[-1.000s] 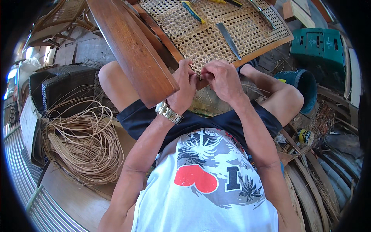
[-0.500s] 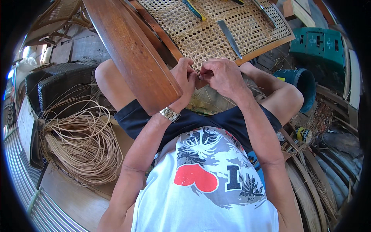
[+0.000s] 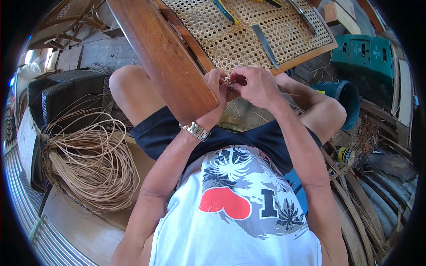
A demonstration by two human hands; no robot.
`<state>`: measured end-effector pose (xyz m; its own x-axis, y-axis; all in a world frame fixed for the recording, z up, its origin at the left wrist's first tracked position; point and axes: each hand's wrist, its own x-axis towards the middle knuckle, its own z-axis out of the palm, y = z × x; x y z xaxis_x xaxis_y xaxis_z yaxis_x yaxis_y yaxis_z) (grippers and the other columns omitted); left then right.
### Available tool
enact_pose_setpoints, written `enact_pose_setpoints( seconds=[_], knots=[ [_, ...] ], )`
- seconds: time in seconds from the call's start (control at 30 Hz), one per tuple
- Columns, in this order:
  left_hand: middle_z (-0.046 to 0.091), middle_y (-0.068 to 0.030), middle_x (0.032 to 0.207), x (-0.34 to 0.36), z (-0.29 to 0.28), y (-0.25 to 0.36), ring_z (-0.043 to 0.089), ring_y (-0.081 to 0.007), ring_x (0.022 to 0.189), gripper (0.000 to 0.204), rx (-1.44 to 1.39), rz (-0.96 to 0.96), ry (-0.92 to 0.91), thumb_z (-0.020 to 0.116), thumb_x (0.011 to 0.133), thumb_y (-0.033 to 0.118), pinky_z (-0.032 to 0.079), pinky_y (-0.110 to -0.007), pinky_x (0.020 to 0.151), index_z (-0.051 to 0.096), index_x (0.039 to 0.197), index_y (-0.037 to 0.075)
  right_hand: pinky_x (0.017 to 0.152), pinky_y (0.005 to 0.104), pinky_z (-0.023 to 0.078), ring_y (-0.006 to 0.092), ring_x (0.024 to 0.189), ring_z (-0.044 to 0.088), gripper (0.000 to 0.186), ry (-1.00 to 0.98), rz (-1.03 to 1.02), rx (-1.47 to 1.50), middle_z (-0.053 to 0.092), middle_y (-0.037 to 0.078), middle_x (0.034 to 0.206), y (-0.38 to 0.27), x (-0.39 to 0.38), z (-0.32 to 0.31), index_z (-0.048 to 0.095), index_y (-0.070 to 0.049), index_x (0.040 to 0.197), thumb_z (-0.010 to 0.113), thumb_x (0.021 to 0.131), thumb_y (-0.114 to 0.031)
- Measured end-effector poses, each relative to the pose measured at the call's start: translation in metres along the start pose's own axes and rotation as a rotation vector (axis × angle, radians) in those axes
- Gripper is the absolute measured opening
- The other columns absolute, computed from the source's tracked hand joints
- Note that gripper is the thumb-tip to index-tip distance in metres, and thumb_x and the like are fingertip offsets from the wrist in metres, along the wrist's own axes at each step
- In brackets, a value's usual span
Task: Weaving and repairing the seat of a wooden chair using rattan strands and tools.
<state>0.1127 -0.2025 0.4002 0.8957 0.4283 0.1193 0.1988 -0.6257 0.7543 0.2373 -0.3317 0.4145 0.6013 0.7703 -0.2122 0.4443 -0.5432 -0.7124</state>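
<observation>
We see the woven cane panel (image 3: pixel 248 35) lying across the top of the view: a pale, open lattice of small holes set in a brown wooden frame (image 3: pixel 301 57), its near edge resting just above the person's knees. A broad, dark-brown wooden rail (image 3: pixel 164 57) runs at a slant from the top down to the left hand (image 3: pixel 217 86). Both hands meet at the near edge of the panel. The left hand, with a metal wristwatch (image 3: pixel 196 131) on its wrist, has its fingers curled together against the frame edge; the right hand (image 3: pixel 255 84) has its fingers pinched together on a thin cane strand (image 3: pixel 229 82) at that same spot. How much of the strand each hand grips, we cannot tell, since the fingers hide it

On the panel lie a long flat metal blade (image 3: pixel 265 40) and a tool with a blue-and-yellow handle (image 3: pixel 224 11), well apart from the hands

The person sits in dark shorts and a white printed shirt. To the left, on a wooden floor (image 3: pixel 84 230), a large loose coil of pale cane (image 3: pixel 88 166) lies beside dark woven panels (image 3: pixel 66 93). To the right stand a teal bucket (image 3: pixel 341 95) and, farther off, a green plastic crate (image 3: pixel 366 55); curved wooden strips (image 3: pixel 355 195) and scraps are heaped below them. Bright daylight falls over everything
</observation>
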Motion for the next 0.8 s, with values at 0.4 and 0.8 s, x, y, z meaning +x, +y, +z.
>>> enact_pose_setpoints(
  seconds=[0.4,0.8],
  knots=[
    [0.072,-0.0161,0.093,-0.003,-0.002,-0.001,0.073,-0.0295,0.086,0.024,-0.133,-0.045,-0.031,0.069,0.088,0.002,0.057,-0.038,0.077,0.061,0.111,0.001,0.096,0.0463,0.038,0.0299,0.113,0.057,0.048,0.407,-0.109,-0.056,0.058,0.012,0.115,-0.003,-0.033,0.042,0.055,-0.009,0.125,0.073,0.080,-0.011],
    [0.073,-0.0119,0.078,0.024,-0.009,0.005,0.071,-0.0231,0.068,0.018,-0.006,-0.163,-0.156,0.081,0.082,0.014,0.055,-0.033,0.064,0.069,0.088,0.002,0.100,0.0476,0.038,0.0318,0.114,0.055,0.052,0.622,-0.171,-0.186,0.056,0.013,0.121,0.003,-0.046,0.051,0.056,-0.008,0.129,0.074,0.080,-0.013]
  ],
)
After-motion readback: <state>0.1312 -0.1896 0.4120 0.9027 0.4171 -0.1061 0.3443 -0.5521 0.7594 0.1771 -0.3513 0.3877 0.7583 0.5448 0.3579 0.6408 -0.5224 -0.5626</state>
